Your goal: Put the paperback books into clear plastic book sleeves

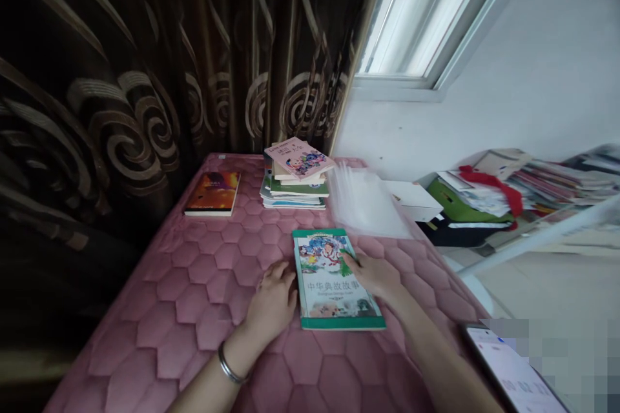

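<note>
A green-bordered storybook with Chinese characters and cartoon figures on its cover lies face up on the pink quilted bed cover. My right hand grips its right edge, thumb on the cover and the other fingers mostly hidden. At the left edge rests my left hand, loosely curved with its fingers apart, next to the book and not visibly gripping it. A metal bangle circles my left wrist.
Behind the storybook stands a stack of books topped by a pink book. An orange book lies at the back left. Clear plastic sheets sit at the right edge. A phone is at lower right, a patterned curtain behind.
</note>
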`<state>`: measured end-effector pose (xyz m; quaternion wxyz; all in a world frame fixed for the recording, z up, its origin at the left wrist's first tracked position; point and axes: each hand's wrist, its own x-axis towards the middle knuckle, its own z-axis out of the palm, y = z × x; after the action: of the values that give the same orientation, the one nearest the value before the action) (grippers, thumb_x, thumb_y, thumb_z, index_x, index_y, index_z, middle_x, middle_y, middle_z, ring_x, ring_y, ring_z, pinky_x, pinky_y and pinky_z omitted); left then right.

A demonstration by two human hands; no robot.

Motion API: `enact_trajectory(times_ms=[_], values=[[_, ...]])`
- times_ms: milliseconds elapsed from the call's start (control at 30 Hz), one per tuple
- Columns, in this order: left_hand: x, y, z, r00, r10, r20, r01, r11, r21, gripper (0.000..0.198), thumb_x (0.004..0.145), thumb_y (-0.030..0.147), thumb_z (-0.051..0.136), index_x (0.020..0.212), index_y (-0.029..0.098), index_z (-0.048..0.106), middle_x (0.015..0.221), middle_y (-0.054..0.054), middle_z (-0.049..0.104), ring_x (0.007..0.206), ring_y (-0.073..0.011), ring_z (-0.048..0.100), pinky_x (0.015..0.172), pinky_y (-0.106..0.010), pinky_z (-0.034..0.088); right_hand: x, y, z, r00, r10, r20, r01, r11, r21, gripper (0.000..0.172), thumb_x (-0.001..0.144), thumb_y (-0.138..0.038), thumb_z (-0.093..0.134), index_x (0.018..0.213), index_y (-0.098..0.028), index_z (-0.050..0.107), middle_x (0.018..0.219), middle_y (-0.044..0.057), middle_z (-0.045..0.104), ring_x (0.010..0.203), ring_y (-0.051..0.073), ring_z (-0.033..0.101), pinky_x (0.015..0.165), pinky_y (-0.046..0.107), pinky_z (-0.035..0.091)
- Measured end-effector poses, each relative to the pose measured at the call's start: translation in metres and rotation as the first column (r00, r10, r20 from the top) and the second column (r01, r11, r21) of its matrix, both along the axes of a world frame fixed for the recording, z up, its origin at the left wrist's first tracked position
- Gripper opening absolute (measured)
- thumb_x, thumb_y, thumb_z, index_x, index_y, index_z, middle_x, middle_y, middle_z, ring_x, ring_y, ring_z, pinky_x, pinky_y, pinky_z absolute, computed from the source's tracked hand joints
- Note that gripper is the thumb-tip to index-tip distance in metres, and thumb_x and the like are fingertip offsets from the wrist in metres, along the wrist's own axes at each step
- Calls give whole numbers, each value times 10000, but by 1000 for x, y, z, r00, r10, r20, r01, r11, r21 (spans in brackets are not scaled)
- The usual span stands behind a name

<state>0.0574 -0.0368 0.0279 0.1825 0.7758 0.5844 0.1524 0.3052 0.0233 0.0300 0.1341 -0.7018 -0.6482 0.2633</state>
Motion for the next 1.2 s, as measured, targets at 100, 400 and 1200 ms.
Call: enact_trajectory(times_ms=[100, 400, 1200], values=[[-10, 7, 2, 997, -32, 72, 38, 996, -81, 380, 822, 219, 527, 1189, 189, 622, 1397, -85, 499, 1313, -226, 430, 1109, -385, 349, -12, 0, -5, 988, -33, 148, 35, 999, -11, 487, 943, -501, 313, 1142, -171, 610, 1070, 143, 696, 997, 290, 661, 789, 337, 478], [-19, 9, 12, 987, -84, 134, 115, 964, -241, 628, 694, 341, 735, 1276, 179, 565, 1503, -107, 363, 1379, -258, 338, 1127, -385, 311, -19, -11, -6, 962, -75, 262, 83, 996, -19, 529, 983, -442, 175, 1152, -122, 561, 1045, 183, 685, 991, 292, 659, 792, 348, 456], [-10, 6, 9, 992, -80, 101, 108, 941, -320, 1038, 414, 400, 896, 1348, 190, 494, 1551, -165, 229, 1437, -330, 168, 1156, -480, 221, -23, -16, 2, 936, -72, 344, 103, 992, -73, 469, 989, -390, 198, 1134, -135, 564, 997, 162, 700, 931, 281, 672, 773, 347, 452]])
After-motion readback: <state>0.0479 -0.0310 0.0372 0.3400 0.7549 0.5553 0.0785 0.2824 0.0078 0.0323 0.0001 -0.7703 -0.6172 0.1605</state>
